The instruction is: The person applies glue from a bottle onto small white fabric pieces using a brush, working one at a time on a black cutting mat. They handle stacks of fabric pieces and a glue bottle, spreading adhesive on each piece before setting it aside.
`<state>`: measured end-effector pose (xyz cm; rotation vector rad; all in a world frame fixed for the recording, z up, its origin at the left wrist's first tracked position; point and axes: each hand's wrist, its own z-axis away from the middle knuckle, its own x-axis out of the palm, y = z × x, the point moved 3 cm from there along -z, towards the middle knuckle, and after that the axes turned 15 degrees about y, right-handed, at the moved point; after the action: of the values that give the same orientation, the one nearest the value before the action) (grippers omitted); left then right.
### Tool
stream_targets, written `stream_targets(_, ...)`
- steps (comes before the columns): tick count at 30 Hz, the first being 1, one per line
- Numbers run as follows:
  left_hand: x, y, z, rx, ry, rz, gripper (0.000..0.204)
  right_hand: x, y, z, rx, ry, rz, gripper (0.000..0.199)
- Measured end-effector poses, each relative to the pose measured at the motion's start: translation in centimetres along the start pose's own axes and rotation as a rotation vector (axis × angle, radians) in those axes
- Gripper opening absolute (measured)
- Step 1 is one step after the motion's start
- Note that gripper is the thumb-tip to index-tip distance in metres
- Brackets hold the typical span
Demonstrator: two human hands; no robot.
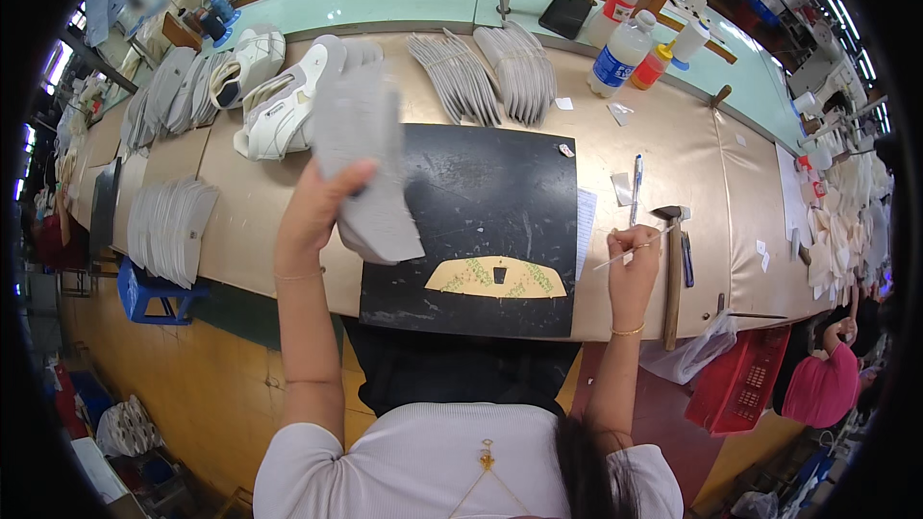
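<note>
My left hand [319, 207] is closed around a thick stack of grey shoe pieces [377, 216], raised over the left side of a black board [481, 192]. The stack is slightly smeared by motion. A curved cream template [461, 279] with green print and a small dark cut-out lies near the board's front edge. To the right of the board, my right hand [633, 269] pinches a thin pale stick [615, 258], perhaps a pen refill; its tip points left. Just beyond that hand lies a blue-and-white pen [637, 176], with a hammer [671, 279] to its right.
Grey stacks [452, 77] stand at the back, and another stack [171, 231] lies at the left. Pale shoes [288, 101] sit behind my left hand. Bottles [620, 56] stand at the back right. A red basket [740, 380] is below the table's right side.
</note>
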<state>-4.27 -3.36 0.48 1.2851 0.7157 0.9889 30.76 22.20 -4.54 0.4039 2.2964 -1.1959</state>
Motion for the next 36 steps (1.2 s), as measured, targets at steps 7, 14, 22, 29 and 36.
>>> stream_targets(7,10.3,-2.5,2.2,0.824,-0.381,-1.175,0.077,0.7,-0.7,-0.8,0.124,-0.001,-0.043,0.024)
stream_targets(14,9.2,-2.3,2.1,0.853,-0.29,-1.157,0.086,7.3,-5.7,-3.2,-0.199,-0.347,-0.465,0.077)
stream_targets(22,5.6,-2.3,3.2,0.716,-0.287,-1.21,0.086,15.5,-8.2,-2.8,-0.389,-0.629,-0.514,0.101)
stream_targets(29,5.6,-3.8,4.3,0.947,-0.268,-1.02,0.085,10.7,-10.0,-1.2,-0.639,-0.526,-0.212,0.097)
stream_targets(36,7.0,-3.8,3.3,0.959,-0.354,-1.037,0.084,9.8,-9.7,-3.3,-0.746,-0.529,0.07,0.111)
